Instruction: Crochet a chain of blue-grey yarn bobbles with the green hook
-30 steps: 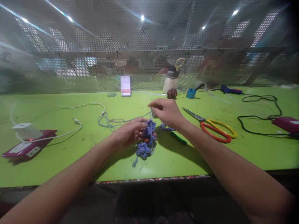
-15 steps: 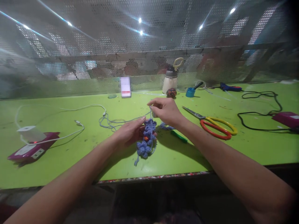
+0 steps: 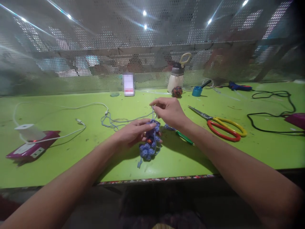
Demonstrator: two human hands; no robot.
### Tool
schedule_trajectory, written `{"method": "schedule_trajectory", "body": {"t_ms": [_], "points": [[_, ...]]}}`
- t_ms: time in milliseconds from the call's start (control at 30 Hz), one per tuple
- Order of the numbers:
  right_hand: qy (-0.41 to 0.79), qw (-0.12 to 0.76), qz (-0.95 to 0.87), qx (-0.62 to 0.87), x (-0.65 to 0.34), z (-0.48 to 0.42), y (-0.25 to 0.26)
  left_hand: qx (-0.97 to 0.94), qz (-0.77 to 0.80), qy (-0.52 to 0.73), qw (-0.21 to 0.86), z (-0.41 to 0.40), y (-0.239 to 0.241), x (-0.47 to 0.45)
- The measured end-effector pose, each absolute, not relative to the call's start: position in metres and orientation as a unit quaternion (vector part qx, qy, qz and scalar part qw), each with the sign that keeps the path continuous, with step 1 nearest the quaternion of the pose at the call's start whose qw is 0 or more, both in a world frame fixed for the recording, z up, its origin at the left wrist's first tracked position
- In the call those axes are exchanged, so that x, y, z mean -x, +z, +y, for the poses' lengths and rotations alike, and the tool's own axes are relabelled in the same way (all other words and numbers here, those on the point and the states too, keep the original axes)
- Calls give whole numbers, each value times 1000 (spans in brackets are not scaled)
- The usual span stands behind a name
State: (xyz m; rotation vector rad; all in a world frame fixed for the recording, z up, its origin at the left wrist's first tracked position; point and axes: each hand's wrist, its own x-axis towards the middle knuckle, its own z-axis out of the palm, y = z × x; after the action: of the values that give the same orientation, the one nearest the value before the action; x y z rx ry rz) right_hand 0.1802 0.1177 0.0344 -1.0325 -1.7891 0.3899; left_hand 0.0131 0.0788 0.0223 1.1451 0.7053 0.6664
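My left hand [image 3: 137, 131] is closed around the upper part of a blue-purple crocheted flower strip [image 3: 147, 151], its thumb lying across the top. A small orange-red centre shows in the strip, and a short yarn tail hangs from its lower end. Above it, my right hand [image 3: 168, 111] pinches a strand of blue yarn [image 3: 152, 111] that rises from the work. More of this yarn trails left over the green table [image 3: 78, 165]. A green-handled tool [image 3: 184, 137] lies partly hidden under my right forearm, its kind unclear.
Scissors [image 3: 221, 128] with red and yellow handles lie right of my right hand. A purple power strip [image 3: 33, 148] with a white charger is at the left. Along the back stand a phone [image 3: 128, 84], a bottle [image 3: 176, 78], a dark yarn ball [image 3: 177, 92] and a blue pot [image 3: 197, 91].
My left thumb has moved right, onto the top of the crocheted strip. My right hand still pinches the yarn above it. The view has shifted slightly.
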Motion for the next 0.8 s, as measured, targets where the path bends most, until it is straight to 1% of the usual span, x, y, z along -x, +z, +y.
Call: {"method": "schedule_trajectory", "body": {"t_ms": [167, 400, 567, 800], "points": [[167, 492, -731, 442, -183, 121, 31, -489, 341, 335, 729, 79, 24, -11], [187, 489, -723, 451, -185, 122, 31, -502, 343, 320, 727, 79, 27, -10], [230, 485, -711, 455, -185, 124, 30, -507, 361, 319, 715, 81, 25, -8], [302, 531, -657, 443, -184, 120, 37, -476, 327, 338, 743, 74, 28, -10]]}}
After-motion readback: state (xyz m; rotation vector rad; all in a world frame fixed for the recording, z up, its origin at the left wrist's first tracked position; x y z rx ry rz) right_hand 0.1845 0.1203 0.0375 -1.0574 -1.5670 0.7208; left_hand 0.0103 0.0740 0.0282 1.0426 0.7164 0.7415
